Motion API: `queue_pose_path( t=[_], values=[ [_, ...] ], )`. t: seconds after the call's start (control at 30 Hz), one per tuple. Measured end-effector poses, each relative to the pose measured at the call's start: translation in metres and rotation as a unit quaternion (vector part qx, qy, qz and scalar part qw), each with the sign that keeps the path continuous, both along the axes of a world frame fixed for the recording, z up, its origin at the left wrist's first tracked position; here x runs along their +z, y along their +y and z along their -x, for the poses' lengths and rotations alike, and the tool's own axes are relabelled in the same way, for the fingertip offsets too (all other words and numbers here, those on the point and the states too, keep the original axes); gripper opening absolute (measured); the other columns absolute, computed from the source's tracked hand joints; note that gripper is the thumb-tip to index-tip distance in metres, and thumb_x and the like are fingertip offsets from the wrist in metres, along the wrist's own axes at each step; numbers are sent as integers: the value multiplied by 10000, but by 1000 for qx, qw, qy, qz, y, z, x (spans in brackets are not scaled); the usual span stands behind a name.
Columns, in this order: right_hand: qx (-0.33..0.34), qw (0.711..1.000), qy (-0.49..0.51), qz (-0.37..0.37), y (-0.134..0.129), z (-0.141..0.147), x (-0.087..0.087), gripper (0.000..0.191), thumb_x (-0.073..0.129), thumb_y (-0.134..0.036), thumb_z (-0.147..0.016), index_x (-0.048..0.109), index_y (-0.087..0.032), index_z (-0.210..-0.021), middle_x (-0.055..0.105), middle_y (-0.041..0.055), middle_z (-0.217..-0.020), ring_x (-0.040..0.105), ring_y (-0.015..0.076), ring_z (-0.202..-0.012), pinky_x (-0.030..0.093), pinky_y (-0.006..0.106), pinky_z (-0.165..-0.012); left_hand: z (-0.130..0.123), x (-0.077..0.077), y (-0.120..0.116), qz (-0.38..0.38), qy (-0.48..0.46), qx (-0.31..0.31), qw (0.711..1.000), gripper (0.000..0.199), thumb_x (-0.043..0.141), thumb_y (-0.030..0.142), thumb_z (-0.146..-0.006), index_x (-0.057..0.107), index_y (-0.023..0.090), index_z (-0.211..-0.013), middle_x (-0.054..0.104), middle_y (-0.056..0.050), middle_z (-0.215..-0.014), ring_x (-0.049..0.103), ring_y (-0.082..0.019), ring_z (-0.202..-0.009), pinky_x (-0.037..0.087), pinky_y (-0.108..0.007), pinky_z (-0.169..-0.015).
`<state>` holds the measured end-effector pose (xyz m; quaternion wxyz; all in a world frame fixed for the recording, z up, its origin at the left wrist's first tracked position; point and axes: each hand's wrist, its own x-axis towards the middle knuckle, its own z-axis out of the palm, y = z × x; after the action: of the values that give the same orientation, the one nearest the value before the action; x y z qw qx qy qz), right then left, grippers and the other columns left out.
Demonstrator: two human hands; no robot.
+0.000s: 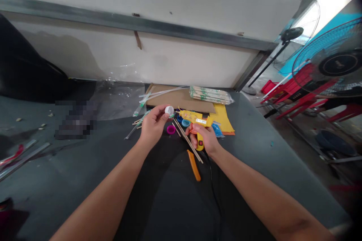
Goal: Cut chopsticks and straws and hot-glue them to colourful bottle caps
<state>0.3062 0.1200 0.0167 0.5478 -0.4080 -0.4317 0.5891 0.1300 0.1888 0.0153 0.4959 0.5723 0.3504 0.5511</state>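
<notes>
**Yellow glue gun held up to white bottle cap**

Hands apart. Left hand pinches the cap by its edge; right hand grips the gun's handle, nozzle just beside the cap. Wooden sticks and purple cap crowd below. Counter runs wide to its right edge; cardboard and white panel limit reach at the far side.

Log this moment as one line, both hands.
left hand: holds white cap | right hand: grips yellow glue gun | gun aim: toward white cap, contact unclear | nearby: magenta cap, wooden sticks
</notes>
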Motion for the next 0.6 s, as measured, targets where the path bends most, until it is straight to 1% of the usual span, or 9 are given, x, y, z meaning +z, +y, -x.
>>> queue_pose_path(
  t=[0.3, 0.43, 0.5, 0.6],
  values=[
    [-9, 1000, 3, -3, 1, 0, -1, 251, 587, -394, -815, 589, -156, -737, 609, 2, -538, 441, 69, -314, 347, 189, -317, -1, 3, -2, 25, -18, -18, 999, 302, 648, 318, -783, 643, 173, -1048, 694, -79, -999, 659, -206, -910, 572, -388, -820],
    [-14, 1000, 13, -6, 2, -1, -1, 240, 599, -399, -802, 582, -165, -750, 623, 0, -581, 440, 67, -319, 367, 193, -311, -3, 3, -4, 30, -11, -33, 999, 302, 660, 321, -767, 652, 179, -1035, 707, -72, -998, 666, -219, -937, 562, -392, -846],
    [-15, 1000, 11, -14, 2, -2, -1, 234, 601, -392, -803, 585, -164, -750, 633, 5, -606, 443, 64, -324, 373, 193, -315, -3, 3, -4, 29, -11, -28, 999, 295, 655, 317, -770, 654, 178, -1030, 708, -70, -985, 669, -214, -925, 566, -385, -836],
    [-13, 1000, 5, -22, 1, -2, -1, 226, 597, -385, -816, 594, -168, -754, 587, -13, -528, 442, 75, -328, 371, 195, -322, -3, 3, -3, 31, -17, -15, 999, 290, 655, 315, -771, 658, 170, -1023, 708, -70, -956, 673, -206, -891, 574, -375, -812]
  ],
)
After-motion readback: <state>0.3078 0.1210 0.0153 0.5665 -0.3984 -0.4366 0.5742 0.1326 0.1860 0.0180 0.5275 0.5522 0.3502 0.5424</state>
